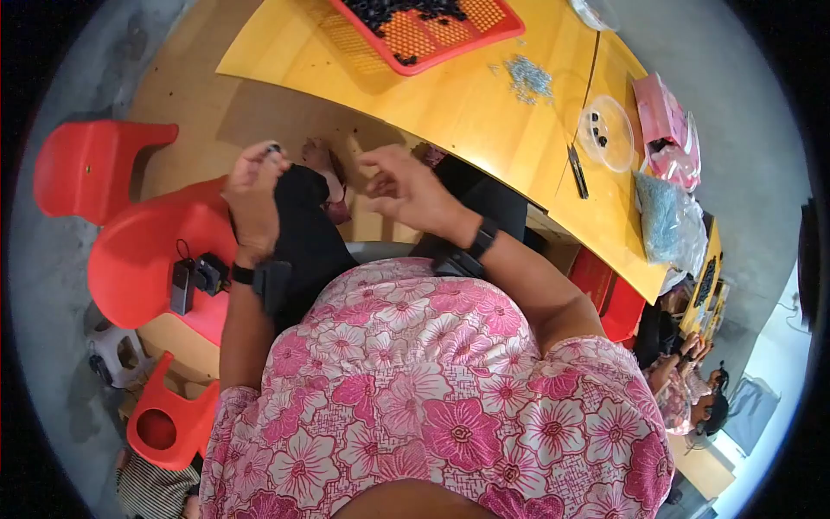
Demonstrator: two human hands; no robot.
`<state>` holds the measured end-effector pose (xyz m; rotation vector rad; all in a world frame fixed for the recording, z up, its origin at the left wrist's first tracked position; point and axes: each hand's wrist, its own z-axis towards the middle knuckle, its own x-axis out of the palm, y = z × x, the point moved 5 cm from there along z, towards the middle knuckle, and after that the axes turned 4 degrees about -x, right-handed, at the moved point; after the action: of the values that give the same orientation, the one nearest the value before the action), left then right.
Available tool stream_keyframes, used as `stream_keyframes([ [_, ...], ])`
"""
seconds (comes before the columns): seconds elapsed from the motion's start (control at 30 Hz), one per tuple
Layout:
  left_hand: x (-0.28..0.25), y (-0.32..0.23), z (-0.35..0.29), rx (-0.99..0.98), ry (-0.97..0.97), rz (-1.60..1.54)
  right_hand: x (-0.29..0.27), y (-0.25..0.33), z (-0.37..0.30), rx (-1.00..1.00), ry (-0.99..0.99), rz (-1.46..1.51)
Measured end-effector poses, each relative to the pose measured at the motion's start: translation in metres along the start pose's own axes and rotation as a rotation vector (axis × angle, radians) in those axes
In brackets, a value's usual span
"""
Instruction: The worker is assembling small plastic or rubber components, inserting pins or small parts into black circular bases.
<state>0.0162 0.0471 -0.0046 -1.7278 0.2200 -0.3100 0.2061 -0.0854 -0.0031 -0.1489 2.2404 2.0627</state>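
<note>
My left hand (254,195) is raised over my lap, its fingertips pinched on a small black part (273,149) with a light spot on it. The exact kind of the part cannot be made out. To the right, apart from it, my right hand (413,189) hangs near the table's edge with fingers loosely bent and thumb apart. Nothing shows between those fingers. Dark bands with small boxes circle both wrists.
The yellow table (467,108) bears a red mesh tray (510,26) of black parts, a heap of small silvery pieces (529,78), a clear bowl (620,143), a black pen-like tool (577,171) and plastic bags (661,216). Red chairs (130,259) stand left. Another person (692,389) sits far right.
</note>
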Motion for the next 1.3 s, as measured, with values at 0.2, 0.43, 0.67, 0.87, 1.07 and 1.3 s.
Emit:
stream_keyframes([
  [0.2,0.079,-0.005,-0.031,-0.097,0.268,0.035,-0.096,-0.008,-0.023,0.016,-0.313,-0.03],
  [0.43,0.137,-0.016,0.001,0.014,0.515,0.027,-0.12,-0.006,0.008,0.07,-0.238,-0.294],
  [0.67,0.136,0.009,-0.02,-0.052,0.468,0.04,-0.091,-0.014,-0.038,0.102,-0.533,-0.392],
  [0.87,0.13,0.032,-0.016,-0.073,0.489,0.085,-0.108,-0.001,-0.024,0.004,-0.634,-0.537],
  [1.07,0.139,0.031,-0.004,-0.071,0.51,0.052,-0.114,0.003,0.006,-0.06,-0.604,-0.711],
  [1.3,0.161,0.038,0.0,0.004,0.554,0.004,-0.114,-0.01,0.021,0.056,-0.657,-0.916],
])
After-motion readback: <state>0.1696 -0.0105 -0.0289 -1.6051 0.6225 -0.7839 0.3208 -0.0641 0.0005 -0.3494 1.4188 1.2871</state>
